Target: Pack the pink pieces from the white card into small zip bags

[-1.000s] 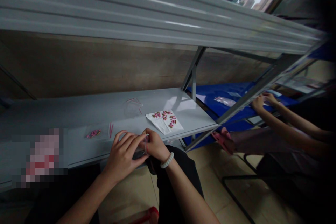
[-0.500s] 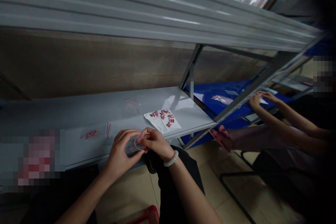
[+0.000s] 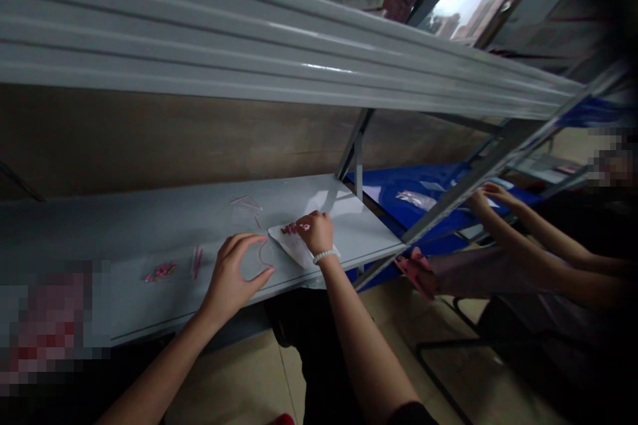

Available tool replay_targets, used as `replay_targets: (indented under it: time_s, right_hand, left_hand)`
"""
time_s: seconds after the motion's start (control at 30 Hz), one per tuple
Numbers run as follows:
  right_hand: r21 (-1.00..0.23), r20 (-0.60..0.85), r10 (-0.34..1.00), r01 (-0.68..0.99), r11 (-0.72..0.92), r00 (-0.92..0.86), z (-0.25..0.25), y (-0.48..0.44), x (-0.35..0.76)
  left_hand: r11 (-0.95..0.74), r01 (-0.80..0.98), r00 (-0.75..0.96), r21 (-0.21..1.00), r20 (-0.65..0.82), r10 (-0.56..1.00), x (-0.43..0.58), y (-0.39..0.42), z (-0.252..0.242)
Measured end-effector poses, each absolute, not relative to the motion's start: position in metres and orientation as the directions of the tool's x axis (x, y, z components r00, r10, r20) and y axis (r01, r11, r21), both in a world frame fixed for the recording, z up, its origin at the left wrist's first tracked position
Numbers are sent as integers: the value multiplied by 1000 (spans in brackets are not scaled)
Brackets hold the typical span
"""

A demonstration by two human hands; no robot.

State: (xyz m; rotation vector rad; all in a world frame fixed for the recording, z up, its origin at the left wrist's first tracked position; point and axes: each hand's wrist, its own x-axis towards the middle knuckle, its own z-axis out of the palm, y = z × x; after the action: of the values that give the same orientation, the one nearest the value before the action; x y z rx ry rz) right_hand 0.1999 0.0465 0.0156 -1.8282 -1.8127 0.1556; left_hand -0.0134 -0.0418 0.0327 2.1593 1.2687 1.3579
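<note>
The left hand [image 3: 230, 277] stands open and empty beside a thin pink loop [image 3: 262, 255] on the grey metal shelf [image 3: 149, 226]; the right hand [image 3: 315, 234] lies on the white paper [image 3: 294, 246] (whether it grips is hidden) — pink beads [image 3: 294, 228] remain there, a small pink cluster [image 3: 160, 271] further left.

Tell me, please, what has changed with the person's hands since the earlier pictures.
The right hand has left the left hand and reached forward onto the white paper of pink pieces. The left hand has opened, with the pink loop beside it; whether it is held, I cannot tell. The small bag and pink strips stayed put.
</note>
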Motion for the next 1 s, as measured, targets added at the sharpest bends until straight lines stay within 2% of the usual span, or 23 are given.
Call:
replay_targets:
  time_s: [0.07,0.17,0.4,0.67,0.77,0.83,0.93,1.0]
  right_hand:
    - [-340,251,966,940,22,68,14,55,197]
    - [-266,223,975,963,34,28,8,57,192]
    - [-185,203,979,982,35,3,3,56,188]
    - [-179,180,984,984,16,17,1,57,184]
    - [-227,177,984,974,10,31,3,57,185]
    - [-308,208,977,951,22,44,7,54,185]
    - [-539,290,957,824,174,-13,21,37,181]
    - [-683,344,929,643,346,-134,33,19,174]
  left_hand:
    - [-578,518,160,630,593,789,-9,-34,32]
    - [-572,522,140,632,599,789,-9,-31,25]
    - [-569,539,157,621,590,792,-15,-37,21]
    - [-580,537,177,613,590,788,-13,-39,20]
    - [-579,533,177,617,587,790,-13,-38,19]
    - [-574,533,172,621,585,793,-14,-37,19]
    - [-563,523,154,641,578,801,-15,-35,19]
    - [-554,508,142,659,571,809,-16,-34,18]
